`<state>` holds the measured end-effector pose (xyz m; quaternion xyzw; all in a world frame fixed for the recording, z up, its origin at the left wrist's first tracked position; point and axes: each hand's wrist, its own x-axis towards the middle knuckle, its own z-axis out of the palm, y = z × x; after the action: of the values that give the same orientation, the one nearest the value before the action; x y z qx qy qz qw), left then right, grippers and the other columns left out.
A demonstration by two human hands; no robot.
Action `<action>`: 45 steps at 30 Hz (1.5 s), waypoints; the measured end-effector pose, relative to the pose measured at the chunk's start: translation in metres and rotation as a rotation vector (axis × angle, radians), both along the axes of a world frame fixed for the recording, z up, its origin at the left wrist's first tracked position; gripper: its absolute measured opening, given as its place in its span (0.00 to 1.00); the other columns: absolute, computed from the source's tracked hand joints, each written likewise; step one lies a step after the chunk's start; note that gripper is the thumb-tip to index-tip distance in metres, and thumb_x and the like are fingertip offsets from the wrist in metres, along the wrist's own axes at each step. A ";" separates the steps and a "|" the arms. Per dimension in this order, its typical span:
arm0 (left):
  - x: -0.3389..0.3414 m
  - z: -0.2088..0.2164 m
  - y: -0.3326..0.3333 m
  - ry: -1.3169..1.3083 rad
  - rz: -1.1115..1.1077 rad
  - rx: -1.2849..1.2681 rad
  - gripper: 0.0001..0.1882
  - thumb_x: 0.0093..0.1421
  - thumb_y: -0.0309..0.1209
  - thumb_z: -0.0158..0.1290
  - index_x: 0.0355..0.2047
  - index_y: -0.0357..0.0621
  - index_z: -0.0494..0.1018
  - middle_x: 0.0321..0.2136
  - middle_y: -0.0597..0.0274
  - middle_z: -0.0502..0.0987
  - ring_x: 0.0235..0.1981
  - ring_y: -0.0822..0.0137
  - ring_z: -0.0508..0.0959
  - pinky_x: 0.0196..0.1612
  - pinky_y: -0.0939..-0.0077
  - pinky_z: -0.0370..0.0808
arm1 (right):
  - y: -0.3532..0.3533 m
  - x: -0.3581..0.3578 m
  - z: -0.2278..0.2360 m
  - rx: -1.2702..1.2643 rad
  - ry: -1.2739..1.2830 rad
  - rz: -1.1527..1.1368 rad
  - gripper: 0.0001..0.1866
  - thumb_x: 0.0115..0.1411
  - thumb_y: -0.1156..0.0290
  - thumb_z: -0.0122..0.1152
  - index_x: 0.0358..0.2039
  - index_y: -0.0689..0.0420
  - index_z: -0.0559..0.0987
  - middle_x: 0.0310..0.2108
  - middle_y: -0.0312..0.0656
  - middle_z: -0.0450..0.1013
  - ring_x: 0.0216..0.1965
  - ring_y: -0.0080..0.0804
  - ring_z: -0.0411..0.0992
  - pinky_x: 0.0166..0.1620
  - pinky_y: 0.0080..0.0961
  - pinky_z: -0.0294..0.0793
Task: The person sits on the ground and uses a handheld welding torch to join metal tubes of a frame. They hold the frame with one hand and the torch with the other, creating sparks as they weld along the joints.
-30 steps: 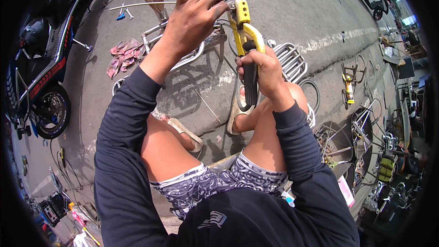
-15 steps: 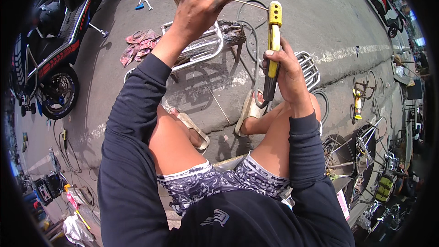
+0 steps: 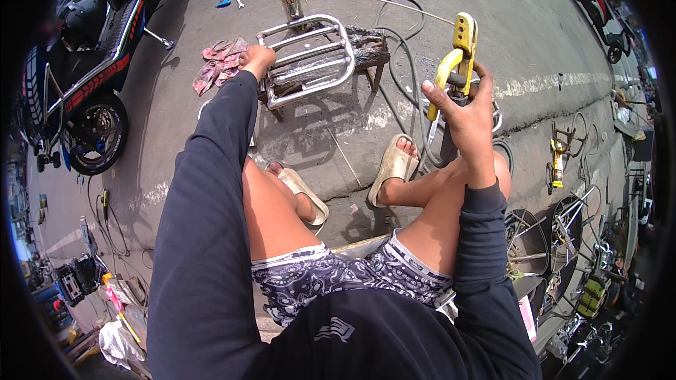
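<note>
My right hand [image 3: 465, 116] is closed round the dark handle of a yellow welding electrode holder [image 3: 462, 49], with the thumb raised beside its lever. A thin welding rod [image 3: 405, 8] sticks out from the holder's head toward the left. My left hand [image 3: 258, 61] is curled at the left end of a shiny tubular metal rack [image 3: 310, 87], right beside pink stained gloves [image 3: 220, 63]. What its fingers hold, if anything, is hidden. The rack rests on a low stand with a rough, dark top [image 3: 370, 49].
Beyond the rack, a tin [image 3: 293, 10] holds many thin rods. Two wrenches [image 3: 237, 0] lie farther off. A grey cable [image 3: 403, 56] loops over the ground. A motorcycle [image 3: 95, 130] stands at left, and wheel rims [image 3: 524, 239] and metal parts lie at right.
My left hand has come down from near the rod to the rack's left end beside the gloves. My right hand has moved slightly right and turned the electrode holder, showing its lever.
</note>
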<state>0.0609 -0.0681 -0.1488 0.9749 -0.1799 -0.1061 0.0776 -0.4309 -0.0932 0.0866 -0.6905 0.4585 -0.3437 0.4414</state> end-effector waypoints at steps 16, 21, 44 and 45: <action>-0.091 0.186 0.022 -0.275 -0.782 -0.978 0.24 0.74 0.47 0.54 0.52 0.35 0.72 0.33 0.44 0.85 0.38 0.42 0.86 0.38 0.55 0.79 | 0.006 -0.004 -0.012 -0.139 0.218 0.008 0.62 0.47 0.42 0.85 0.68 0.63 0.57 0.50 0.61 0.80 0.51 0.54 0.82 0.56 0.41 0.80; -0.107 0.179 0.041 -0.255 -0.748 -0.954 0.24 0.73 0.48 0.57 0.50 0.36 0.74 0.32 0.41 0.84 0.36 0.39 0.85 0.38 0.52 0.79 | 0.011 0.003 -0.025 -0.180 0.247 0.085 0.63 0.49 0.45 0.85 0.73 0.60 0.55 0.52 0.61 0.79 0.54 0.52 0.81 0.59 0.40 0.78; -0.129 0.189 0.051 -0.157 -0.693 -0.794 0.20 0.62 0.44 0.63 0.41 0.37 0.82 0.26 0.38 0.80 0.30 0.44 0.84 0.35 0.53 0.76 | 0.023 0.024 -0.047 -0.430 0.392 0.270 0.57 0.48 0.49 0.84 0.71 0.49 0.59 0.55 0.60 0.78 0.53 0.59 0.81 0.56 0.45 0.80; -0.128 0.192 0.052 -0.122 -0.704 -0.799 0.19 0.62 0.44 0.63 0.40 0.38 0.82 0.26 0.39 0.81 0.29 0.44 0.84 0.35 0.54 0.76 | 0.025 0.024 -0.046 -0.444 0.402 0.274 0.56 0.48 0.50 0.84 0.71 0.49 0.60 0.55 0.60 0.78 0.53 0.58 0.81 0.56 0.45 0.80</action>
<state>-0.0675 -0.0163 0.0434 0.7545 -0.5265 0.0081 0.3917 -0.4072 -0.0687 0.0408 -0.8792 0.3530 -0.2295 0.2231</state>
